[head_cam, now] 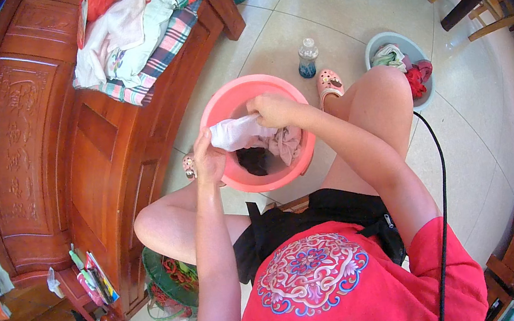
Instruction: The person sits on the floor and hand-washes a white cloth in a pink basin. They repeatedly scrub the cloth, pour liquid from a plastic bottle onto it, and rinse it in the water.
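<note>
A white cloth [236,133], perhaps a sock, is stretched between my two hands above a pink plastic bucket [218,99]. My left hand [210,156] grips its left end near the bucket's rim. At the other end, my right hand [275,109] is closed on the cloth over the far right part of the bucket. Inside the bucket lie a crumpled pinkish cloth [287,145] on the right and a dark cloth [253,161] toward the near side. The bucket stands on the tiled floor between my legs.
A bottle with blue liquid [307,60] stands beyond the bucket. To the right, a pale blue basin [372,46] holds several garments. A carved wooden bench [147,126] on the left bears folded cloths [127,41]. A green basket [170,279] is beside my left leg; a black cable [441,162] hangs at right.
</note>
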### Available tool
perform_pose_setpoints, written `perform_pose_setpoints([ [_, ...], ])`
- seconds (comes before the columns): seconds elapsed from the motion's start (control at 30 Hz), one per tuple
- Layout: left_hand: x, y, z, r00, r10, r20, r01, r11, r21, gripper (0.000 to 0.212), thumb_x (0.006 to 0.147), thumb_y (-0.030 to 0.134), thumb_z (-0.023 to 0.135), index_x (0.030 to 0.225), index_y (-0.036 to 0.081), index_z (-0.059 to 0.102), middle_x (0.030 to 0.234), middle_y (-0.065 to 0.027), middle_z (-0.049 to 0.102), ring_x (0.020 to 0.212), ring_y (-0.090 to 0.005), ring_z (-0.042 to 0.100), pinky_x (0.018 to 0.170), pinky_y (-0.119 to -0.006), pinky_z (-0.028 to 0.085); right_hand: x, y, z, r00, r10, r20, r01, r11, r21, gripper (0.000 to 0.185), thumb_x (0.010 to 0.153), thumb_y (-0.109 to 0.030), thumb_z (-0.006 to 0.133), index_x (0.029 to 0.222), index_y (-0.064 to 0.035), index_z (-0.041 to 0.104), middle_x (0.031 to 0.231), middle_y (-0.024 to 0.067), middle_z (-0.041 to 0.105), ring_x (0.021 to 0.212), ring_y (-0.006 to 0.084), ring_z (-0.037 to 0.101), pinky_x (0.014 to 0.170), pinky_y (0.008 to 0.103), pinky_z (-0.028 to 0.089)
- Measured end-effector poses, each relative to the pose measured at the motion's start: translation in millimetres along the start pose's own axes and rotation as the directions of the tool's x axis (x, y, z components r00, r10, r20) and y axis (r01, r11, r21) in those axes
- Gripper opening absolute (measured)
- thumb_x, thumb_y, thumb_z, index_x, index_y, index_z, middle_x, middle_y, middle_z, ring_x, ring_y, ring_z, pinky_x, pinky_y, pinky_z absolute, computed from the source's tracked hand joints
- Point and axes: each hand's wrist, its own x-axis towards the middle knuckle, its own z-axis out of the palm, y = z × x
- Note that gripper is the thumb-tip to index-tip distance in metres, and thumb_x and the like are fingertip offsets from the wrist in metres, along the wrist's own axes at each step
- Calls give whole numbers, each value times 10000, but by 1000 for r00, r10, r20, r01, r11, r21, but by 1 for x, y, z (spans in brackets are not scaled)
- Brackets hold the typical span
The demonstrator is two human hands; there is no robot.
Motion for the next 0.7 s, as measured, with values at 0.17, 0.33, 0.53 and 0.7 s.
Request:
perform_pose_setpoints([
  [0.17,11,-2,6,951,144,-274,-82,971,227,389,763,-19,527,1114,82,393,946,-122,537,843,-184,543,710,-299,467,0,-3,-2,983,-13,-184,23,998,56,229,627,-96,550,853,-87,588,771,132,592,752,290,566,645,395,436],
  [0.33,11,23,22,941,266,-210,-210,944,255,436,746,-58,525,1137,80,390,956,-134,537,867,-191,547,744,-321,473,2,9,-13,976,0,216,10,999,-44,192,614,-109,565,802,-72,561,827,121,564,789,290,541,668,419,420],
  [0.53,6,54,29,940,306,-150,-273,939,209,423,757,-39,528,1139,88,398,954,-124,552,857,-196,552,749,-337,473,2,40,20,957,143,252,-54,942,-330,245,618,-188,619,853,-128,585,1019,93,521,943,271,490,772,473,381],
  [0.7,1,64,17,942,310,-130,-279,937,210,415,767,-22,508,1147,96,387,973,-133,553,902,-222,542,794,-384,454,12,55,31,998,64,28,-66,993,93,350,637,-224,627,953,-100,545,1051,112,511,968,266,490,826,407,384],
])
